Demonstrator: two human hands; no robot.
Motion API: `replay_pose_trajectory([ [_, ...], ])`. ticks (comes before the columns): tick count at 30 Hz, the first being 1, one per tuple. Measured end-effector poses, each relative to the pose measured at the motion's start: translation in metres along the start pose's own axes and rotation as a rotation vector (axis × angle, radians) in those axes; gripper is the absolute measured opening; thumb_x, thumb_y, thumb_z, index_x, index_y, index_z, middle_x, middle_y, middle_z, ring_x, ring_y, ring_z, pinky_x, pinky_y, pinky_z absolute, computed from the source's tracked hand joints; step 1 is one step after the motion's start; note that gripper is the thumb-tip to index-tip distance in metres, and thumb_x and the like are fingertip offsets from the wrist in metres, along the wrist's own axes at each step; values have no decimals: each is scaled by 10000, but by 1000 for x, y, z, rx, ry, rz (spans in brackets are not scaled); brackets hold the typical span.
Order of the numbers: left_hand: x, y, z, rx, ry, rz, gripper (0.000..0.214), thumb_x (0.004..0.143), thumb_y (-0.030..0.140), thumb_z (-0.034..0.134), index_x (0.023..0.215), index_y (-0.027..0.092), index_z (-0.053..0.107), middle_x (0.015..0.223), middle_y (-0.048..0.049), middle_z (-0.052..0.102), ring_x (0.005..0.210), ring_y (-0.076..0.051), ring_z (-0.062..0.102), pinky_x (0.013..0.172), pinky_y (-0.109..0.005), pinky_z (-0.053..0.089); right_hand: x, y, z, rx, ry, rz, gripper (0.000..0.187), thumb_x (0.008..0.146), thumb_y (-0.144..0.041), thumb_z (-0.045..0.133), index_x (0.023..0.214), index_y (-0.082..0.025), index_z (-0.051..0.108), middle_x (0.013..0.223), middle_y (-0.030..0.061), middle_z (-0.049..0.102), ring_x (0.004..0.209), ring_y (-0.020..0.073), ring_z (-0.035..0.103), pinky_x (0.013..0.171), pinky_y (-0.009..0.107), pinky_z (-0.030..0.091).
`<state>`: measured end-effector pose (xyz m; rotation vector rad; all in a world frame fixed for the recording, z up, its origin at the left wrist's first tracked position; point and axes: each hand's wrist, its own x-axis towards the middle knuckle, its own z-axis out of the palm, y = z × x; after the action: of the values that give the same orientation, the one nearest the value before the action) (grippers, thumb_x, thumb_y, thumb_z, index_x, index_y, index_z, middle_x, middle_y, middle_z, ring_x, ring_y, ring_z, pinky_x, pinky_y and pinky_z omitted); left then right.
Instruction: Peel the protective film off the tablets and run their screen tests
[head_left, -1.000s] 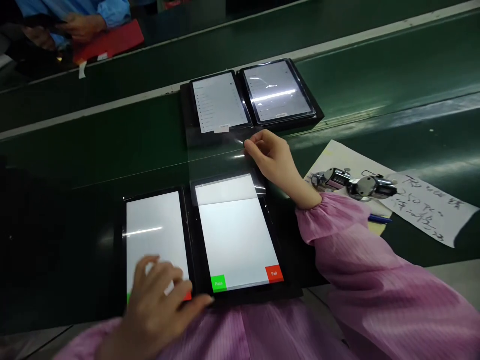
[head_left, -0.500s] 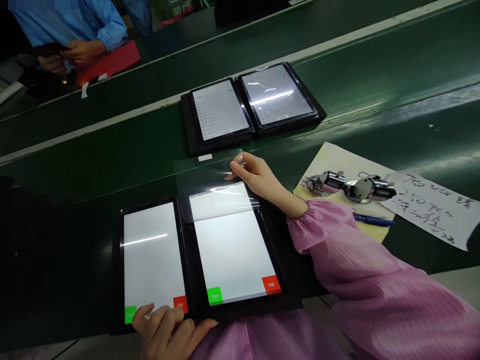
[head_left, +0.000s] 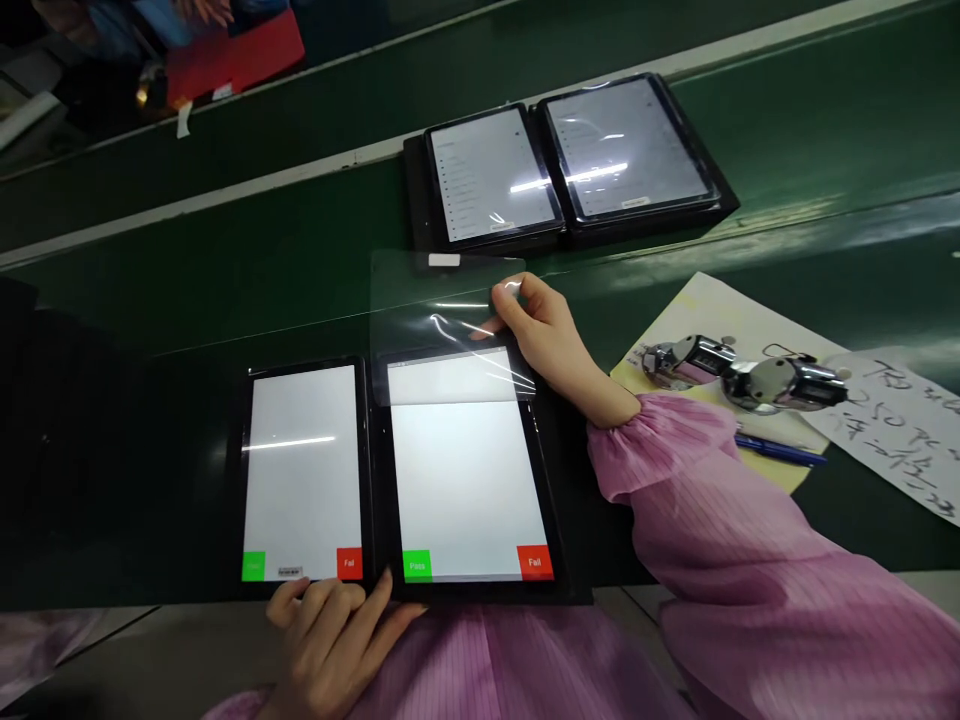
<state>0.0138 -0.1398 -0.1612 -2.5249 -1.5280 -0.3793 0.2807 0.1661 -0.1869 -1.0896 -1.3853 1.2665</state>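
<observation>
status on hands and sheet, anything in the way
Right hand pinching clear rectangular plastic sheet over top of black-framed tablet. Left hand at bottom of neighbouring black tablet. Silver metal counters off right, not blocking.

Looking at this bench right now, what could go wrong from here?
The clear sheet is pinched at one edge by the right hand, so it might slip onto the right near tablet, which it partly overlaps in view. The left hand is at the lower edge of the left near tablet, close to the red Fail button, so a stray fingertip might tap it. The right sleeve is near the blue pen, and a sweep could knock it.
</observation>
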Motion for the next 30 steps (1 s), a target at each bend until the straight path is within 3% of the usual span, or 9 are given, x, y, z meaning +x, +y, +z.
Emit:
replay_pose_trajectory([
  [6, 16, 12, -5, -72, 46, -43, 229, 912, 170, 833, 1126, 112, 776, 678, 22, 577, 696, -151, 535, 841, -415, 391, 2, 4, 0, -49, 64, -43, 594, 900, -851, 622, 926, -278, 469, 591, -58, 588, 540, 196, 624, 532, 320, 352],
  [10, 16, 12, -6, -73, 25, -63, 263, 889, 177, 863, 1133, 133, 773, 658, 38, 568, 682, -145, 544, 844, -422, 388, 6, 7, -1, -44, 74, -122, 647, 852, -878, 660, 867, -269, 442, 663, -58, 518, 609, 182, 686, 548, 307, 364],
  [16, 12, 13, -5, -62, -9, -89, 158, 974, 202, 769, 1131, 193, 760, 641, 54, 570, 659, -136, 567, 820, -443, 427, 7, 8, -5, -76, 77, -118, 568, 937, -784, 653, 862, -257, 456, 779, -41, 500, 657, 134, 690, 569, 298, 344],
  [23, 8, 12, -3, -70, 42, -74, 232, 894, 268, 875, 1093, 203, 775, 635, 49, 570, 685, -150, 561, 838, -440, 406, 5, 5, -5, -77, 76, -108, 497, 981, -732, 644, 872, -276, 476, 685, -40, 559, 651, 204, 705, 634, 339, 438],
  [27, 3, 7, -5, -81, -63, -46, 326, 876, 240, 886, 1177, 230, 759, 723, 35, 672, 730, -175, 624, 835, -443, 432, 6, 6, -5, -70, 80, -111, 383, 1058, -581, 626, 890, -271, 477, 602, -62, 627, 621, 191, 705, 711, 334, 499],
  [30, 7, 6, -7, -78, -77, -31, 307, 880, 210, 876, 1162, 240, 759, 754, 38, 705, 711, -166, 633, 793, -416, 454, 8, 8, -5, -24, 68, -103, 357, 1055, -524, 657, 887, -268, 473, 565, -85, 611, 591, 162, 691, 694, 310, 526],
])
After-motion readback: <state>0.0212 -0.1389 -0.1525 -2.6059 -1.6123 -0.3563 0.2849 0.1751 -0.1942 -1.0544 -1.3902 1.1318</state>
